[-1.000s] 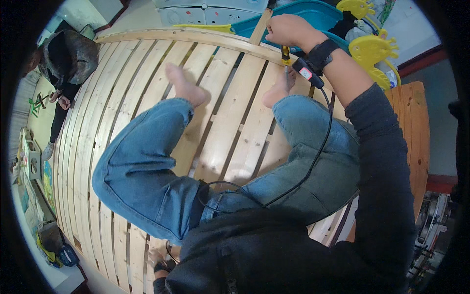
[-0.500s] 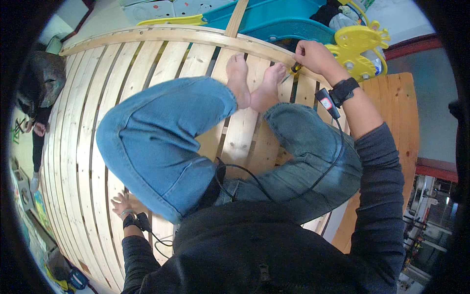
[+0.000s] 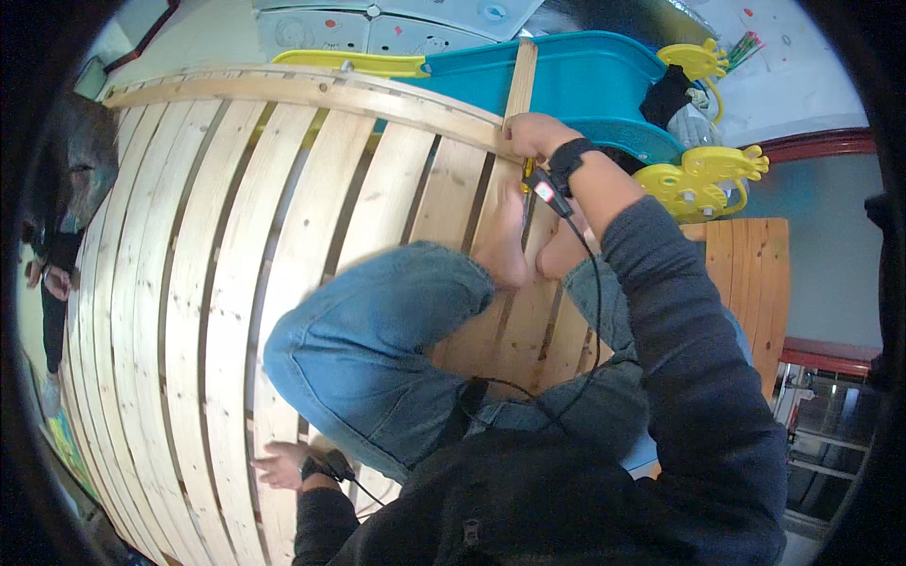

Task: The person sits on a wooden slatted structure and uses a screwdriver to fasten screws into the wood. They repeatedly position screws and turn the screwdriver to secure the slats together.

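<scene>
Head view: right hand (image 3: 536, 135) gripping a yellow-and-black screwdriver (image 3: 528, 173), far edge of the slatted frame (image 3: 231, 292). Left hand (image 3: 280, 464)'s just loosely splayed.

Legs (image 3: 377, 330) on slats (image 3: 226, 321). Feet (image 3: 505, 247) between legs and far rail (image 3: 283, 90). Left grip (image 3: 280, 465) over slats, left of legs. Right grip (image 3: 533, 135) at far rail, past feet. Screwdriver (image 3: 528, 173) in right grip, near feet. Short board (image 3: 520, 83) sticks out past rail, just beyond right grip. Slide (image 3: 595, 75) behind rail. Drawers (image 3: 406, 32) behind slide, more to left. Panel (image 3: 755, 269) right of legs. Other person (image 3: 85, 179) far left, beside slats.
</scene>
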